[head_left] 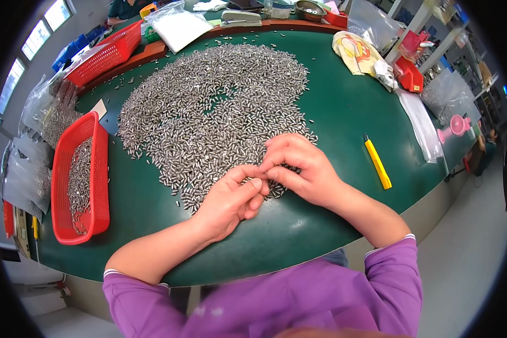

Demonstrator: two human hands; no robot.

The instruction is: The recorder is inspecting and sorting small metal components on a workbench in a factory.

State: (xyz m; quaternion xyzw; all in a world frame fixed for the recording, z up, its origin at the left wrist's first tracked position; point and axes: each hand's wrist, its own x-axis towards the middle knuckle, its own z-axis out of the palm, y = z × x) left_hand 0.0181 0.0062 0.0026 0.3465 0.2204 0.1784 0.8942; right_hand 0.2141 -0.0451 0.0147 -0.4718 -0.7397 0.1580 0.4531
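Dark green bench (pixel 332 107) carries a wide heap of small silver metal pins (pixel 208 107) across its middle. Long red plastic mesh basket (pixel 98 169) at the left edge, part-filled with the same pins. Yellow utility knife (pixel 377 163) lies to the right, well apart from the heap. Left hand (pixel 231 200) and right hand (pixel 298 169) meet at the heap's near edge, fingertips touching. Both hands pinched together on something tiny, probably a pin or two; too small to tell. Purple sleeves pushed up.
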